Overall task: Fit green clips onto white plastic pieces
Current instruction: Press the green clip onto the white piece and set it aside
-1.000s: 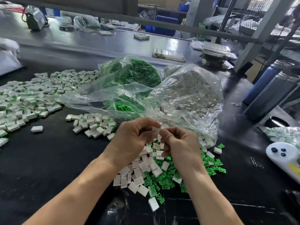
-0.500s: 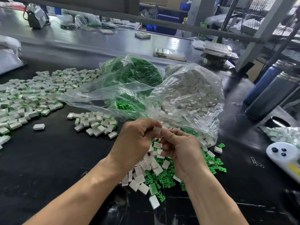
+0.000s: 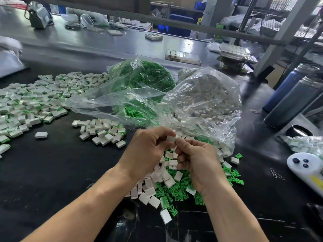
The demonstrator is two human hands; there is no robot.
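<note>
Small white rectangular plastic piece [image 3: 171, 138] was pinched between both hands, left hand [image 3: 148, 152] and right hand [image 3: 197, 159], fingers curled round it; clip hidden, couldn't tell if seated. Directly beneath the hands: loose pile of white pieces [image 3: 157, 187] and green plastic clips [image 3: 176, 191] on the black desk [image 3: 52, 172]. Far left of them, big spread of finished clipped pieces [image 3: 26, 105]. Beyond them, clear bags [image 3: 201, 102] looked well stocked. Plenty left.

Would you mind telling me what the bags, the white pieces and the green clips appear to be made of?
Bags: thin clear plastic film, glossy and crinkled, contents visible through it. White pieces: probably moulded plastic, matte, crisp uniform edges. Green clips: likely moulded plastic too, evenly bright, identical shapes.
</note>
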